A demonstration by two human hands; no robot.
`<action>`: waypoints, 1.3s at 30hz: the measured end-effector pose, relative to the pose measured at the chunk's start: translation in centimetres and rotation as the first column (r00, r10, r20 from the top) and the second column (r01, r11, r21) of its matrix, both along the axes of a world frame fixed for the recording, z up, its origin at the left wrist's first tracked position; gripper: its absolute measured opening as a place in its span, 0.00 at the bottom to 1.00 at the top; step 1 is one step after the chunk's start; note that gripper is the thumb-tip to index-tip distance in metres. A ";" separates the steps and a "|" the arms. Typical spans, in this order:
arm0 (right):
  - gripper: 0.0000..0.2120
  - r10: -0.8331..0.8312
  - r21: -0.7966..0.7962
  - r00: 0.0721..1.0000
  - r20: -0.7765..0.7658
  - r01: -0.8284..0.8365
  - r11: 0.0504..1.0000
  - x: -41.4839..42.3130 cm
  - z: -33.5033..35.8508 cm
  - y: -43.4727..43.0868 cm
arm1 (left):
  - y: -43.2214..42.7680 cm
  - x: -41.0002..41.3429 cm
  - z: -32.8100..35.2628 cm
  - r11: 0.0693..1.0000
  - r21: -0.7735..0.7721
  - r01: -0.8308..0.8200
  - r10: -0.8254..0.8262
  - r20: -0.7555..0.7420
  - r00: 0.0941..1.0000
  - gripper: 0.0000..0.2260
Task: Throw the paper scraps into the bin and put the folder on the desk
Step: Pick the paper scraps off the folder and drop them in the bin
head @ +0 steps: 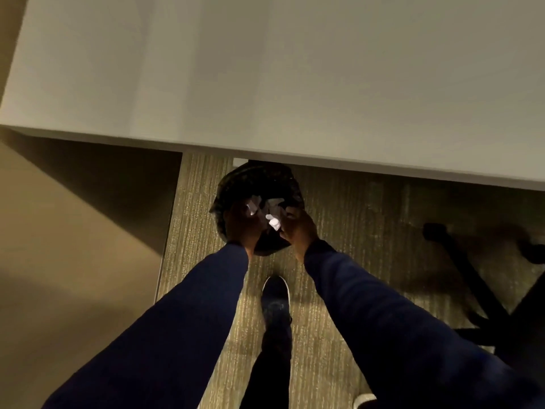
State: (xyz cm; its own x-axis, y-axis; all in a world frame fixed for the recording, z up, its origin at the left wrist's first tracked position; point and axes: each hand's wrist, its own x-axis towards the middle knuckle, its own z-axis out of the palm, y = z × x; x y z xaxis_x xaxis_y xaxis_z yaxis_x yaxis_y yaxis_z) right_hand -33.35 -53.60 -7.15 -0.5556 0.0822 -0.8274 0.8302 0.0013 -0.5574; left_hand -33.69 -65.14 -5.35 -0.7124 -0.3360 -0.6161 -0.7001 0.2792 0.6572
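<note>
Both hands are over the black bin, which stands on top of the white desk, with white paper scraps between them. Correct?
Not quite. The head view shows the round black bin standing on the carpeted floor, partly under the white desk, not on it. The rest holds: the left hand and right hand are over it, with the crumpled white paper scraps between them.

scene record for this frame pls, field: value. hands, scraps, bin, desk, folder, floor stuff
left hand: over the bin mouth, white scrap at its fingers
right hand: over the bin, fingers by a white scrap
paper scraps: white pieces between the hands, above or in the bin; cannot tell which
bin: dark, lined, on the carpet, partly under the desk edge
desk: pale top, nothing visible on it
folder: not in view
shoe: dark, behind the bin
chair base: black, at right
</note>
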 end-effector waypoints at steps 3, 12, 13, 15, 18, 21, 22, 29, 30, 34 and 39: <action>0.07 0.032 0.002 0.999 0.013 -0.032 0.999 0.3 0.5 0.6 | 0.0 0.4 0.3 0.999 0.003 -0.037 0.037 0.013 0.999 0.17; 0.11 0.214 0.167 0.977 -0.023 -0.207 0.964 1.7 3.7 5.9 | 5.0 1.3 2.9 0.996 -0.049 0.072 -0.069 0.053 0.996 0.14; 0.12 0.246 0.185 0.969 -0.018 -0.239 0.953 1.9 4.6 7.0 | 6.1 1.5 3.4 0.998 -0.031 0.060 -0.058 0.061 0.996 0.15; 0.11 0.263 0.237 0.965 -0.016 -0.252 0.938 2.4 5.8 9.0 | 7.8 2.4 3.8 1.000 -0.010 0.028 -0.028 0.064 0.998 0.15; 0.12 0.263 0.298 0.964 -0.030 -0.243 0.923 4.3 7.7 13.2 | 11.9 4.3 4.8 0.999 0.040 0.004 -0.012 0.211 0.977 0.06; 0.09 0.114 0.314 0.992 -0.059 -0.090 0.945 7.0 10.2 18.0 | 17.1 5.7 6.0 0.998 0.055 0.005 -0.016 0.207 0.978 0.09; 0.08 0.073 0.329 0.994 -0.077 -0.043 0.943 8.0 10.8 20.1 | 19.3 6.3 6.6 0.998 0.052 0.017 -0.026 0.170 0.985 0.07; 0.08 -0.084 0.411 0.981 -0.177 0.151 0.899 15.0 13.9 33.4 | 33.8 11.1 8.8 0.949 0.186 0.254 -0.271 0.073 0.960 0.04; 0.08 -0.119 0.420 0.976 -0.181 0.186 0.888 16.3 14.0 35.4 | 36.0 12.0 8.9 0.937 0.199 0.286 -0.305 0.074 0.949 0.05; 0.12 -0.195 0.469 0.959 -0.206 0.272 0.840 21.0 14.1 41.9 | 43.0 15.6 8.6 0.880 0.218 0.423 -0.441 0.037 0.897 0.06; 0.14 -0.307 0.514 0.930 -0.203 0.368 0.775 27.9 13.0 49.9 | 51.5 20.7 7.8 0.818 0.220 0.531 -0.552 0.045 0.832 0.06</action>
State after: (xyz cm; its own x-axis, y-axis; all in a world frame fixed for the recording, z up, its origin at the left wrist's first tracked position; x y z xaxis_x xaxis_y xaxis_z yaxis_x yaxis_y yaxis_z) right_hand -5.45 -3.74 5.85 -0.4859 0.6916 -0.5344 0.7728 0.0544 -0.6323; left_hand -13.01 -13.69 2.43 -0.6743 0.2166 -0.7060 -0.5381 0.5107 0.6706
